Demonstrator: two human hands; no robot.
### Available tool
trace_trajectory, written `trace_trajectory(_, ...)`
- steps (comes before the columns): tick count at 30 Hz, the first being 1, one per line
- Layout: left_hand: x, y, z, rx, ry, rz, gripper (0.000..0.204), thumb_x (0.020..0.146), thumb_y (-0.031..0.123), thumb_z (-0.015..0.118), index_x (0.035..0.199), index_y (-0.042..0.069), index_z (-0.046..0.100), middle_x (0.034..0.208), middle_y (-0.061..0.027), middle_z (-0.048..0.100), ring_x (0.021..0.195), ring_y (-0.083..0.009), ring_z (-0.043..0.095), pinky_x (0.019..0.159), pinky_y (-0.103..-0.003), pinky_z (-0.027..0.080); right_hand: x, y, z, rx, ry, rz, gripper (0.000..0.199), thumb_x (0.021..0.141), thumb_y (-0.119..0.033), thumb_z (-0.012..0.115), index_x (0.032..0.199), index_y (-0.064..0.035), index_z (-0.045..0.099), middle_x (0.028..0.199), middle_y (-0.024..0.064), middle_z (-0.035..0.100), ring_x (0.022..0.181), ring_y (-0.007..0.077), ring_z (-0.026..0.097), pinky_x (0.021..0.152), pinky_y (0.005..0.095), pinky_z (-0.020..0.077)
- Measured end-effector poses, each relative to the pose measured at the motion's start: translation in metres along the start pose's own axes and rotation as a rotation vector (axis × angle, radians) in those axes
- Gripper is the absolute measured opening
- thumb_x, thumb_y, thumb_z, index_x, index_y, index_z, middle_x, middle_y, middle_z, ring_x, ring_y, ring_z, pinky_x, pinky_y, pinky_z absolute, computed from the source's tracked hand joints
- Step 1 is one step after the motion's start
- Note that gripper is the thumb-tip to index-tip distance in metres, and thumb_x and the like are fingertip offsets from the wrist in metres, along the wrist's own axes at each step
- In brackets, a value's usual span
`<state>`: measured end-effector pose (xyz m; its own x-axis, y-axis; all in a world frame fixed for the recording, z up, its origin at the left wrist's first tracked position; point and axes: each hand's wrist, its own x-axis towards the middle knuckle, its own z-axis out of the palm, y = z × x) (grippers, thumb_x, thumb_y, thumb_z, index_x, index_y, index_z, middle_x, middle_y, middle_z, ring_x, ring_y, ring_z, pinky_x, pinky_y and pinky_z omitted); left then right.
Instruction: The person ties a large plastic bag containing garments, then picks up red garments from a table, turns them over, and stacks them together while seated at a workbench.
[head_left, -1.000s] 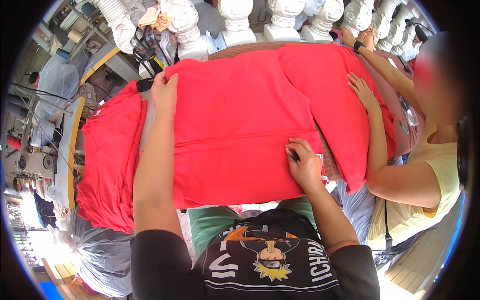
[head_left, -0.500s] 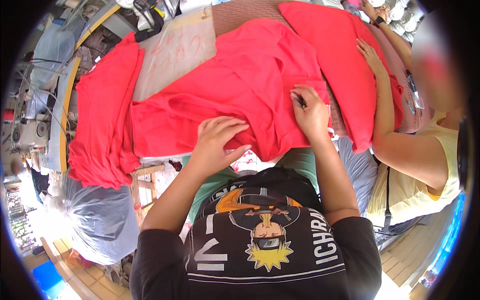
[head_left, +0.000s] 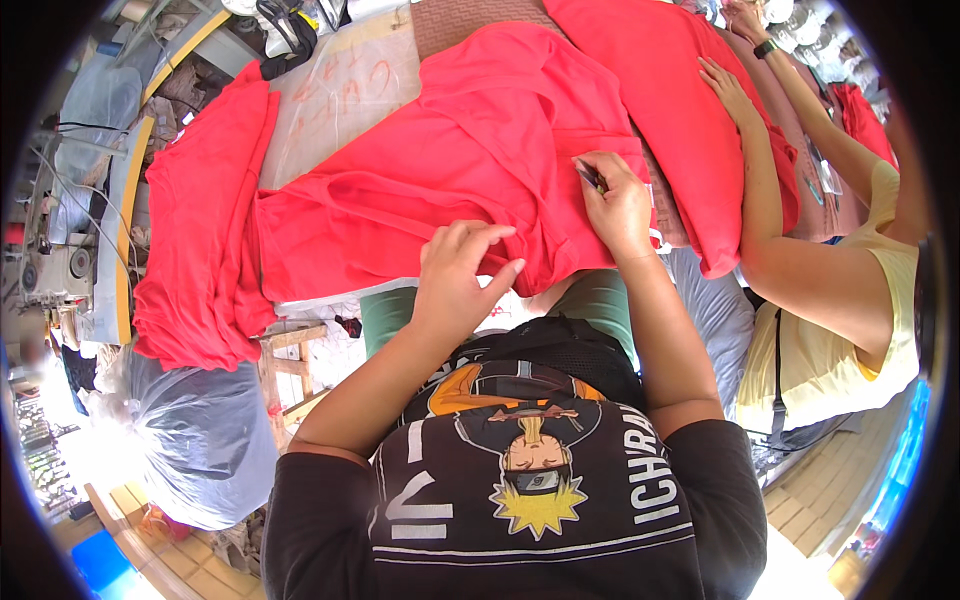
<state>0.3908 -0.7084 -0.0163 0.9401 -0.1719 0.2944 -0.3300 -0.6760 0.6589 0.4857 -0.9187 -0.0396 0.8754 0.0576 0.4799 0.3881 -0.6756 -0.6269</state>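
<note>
Red cloth [head_left: 450, 140] lies on the pale tabletop [head_left: 310, 140] directly in front of the person, its near edge just above the lap and most of it beyond the 2 hands. Its longest spread runs slantwise, from the near left corner to the far right, with loose folds gathered between the hands. The right hand [head_left: 618, 205] is set farther in, over the cloth's right part; the left hand [head_left: 460, 270] is over the near edge, closer to the body. The left hand stands wide, thumb apart from curved fingers that point right, with nothing visible in its grasp; I cannot tell whether its fingertips touch the folds. The right hand is closed narrow around a small dark tool [head_left: 590, 176], its forearm reaching forward from the lower right. Left of the cloth lies a red pile [head_left: 205, 220]; on the right, 1 co-worker's hand [head_left: 727, 92] rests on another red piece [head_left: 680, 130].
</note>
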Motion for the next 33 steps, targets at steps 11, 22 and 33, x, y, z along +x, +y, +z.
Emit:
trace_trajectory(11,0.155,-0.077,0.008,0.335,0.545,-0.035,0.044,0.080,0.033,0.063,0.114,0.007,0.055,0.121,-0.0146,0.054,0.113,-0.0341,0.048,0.094,-0.046,0.038,0.003,0.000,-0.001,0.002,-0.001,-0.016,0.019,0.071,0.000,0.060,0.089,-0.0053,0.063,0.087,0.0101,0.063,0.073,0.0274,0.063,0.063,0.0340,0.0497)
trace_trajectory(22,0.112,0.100,0.008,-0.456,-0.347,0.547,0.021,0.084,0.011,0.059,0.104,0.003,0.058,0.118,-0.0159,0.054,0.110,-0.0298,0.052,0.095,-0.038,0.041,-0.004,0.039,0.002,0.754,0.484,0.417,0.024,0.098,-0.019,0.041,0.114,-0.0052,0.052,0.079,0.0034,0.060,0.051,0.0048,0.044,0.044,0.0205,0.0362)
trace_trajectory(33,0.051,0.197,-0.081,-2.108,-1.719,0.059,0.079,0.089,0.042,0.051,0.138,-0.010,0.019,0.101,-0.0173,0.055,0.098,-0.0285,0.055,0.084,-0.033,0.043,0.012,0.017,-0.016,0.838,0.358,0.629,0.022,0.098,-0.022,0.038,0.109,-0.0058,0.049,0.063,0.0003,0.051,0.038,0.0055,0.039,0.033,0.0210,0.0321)
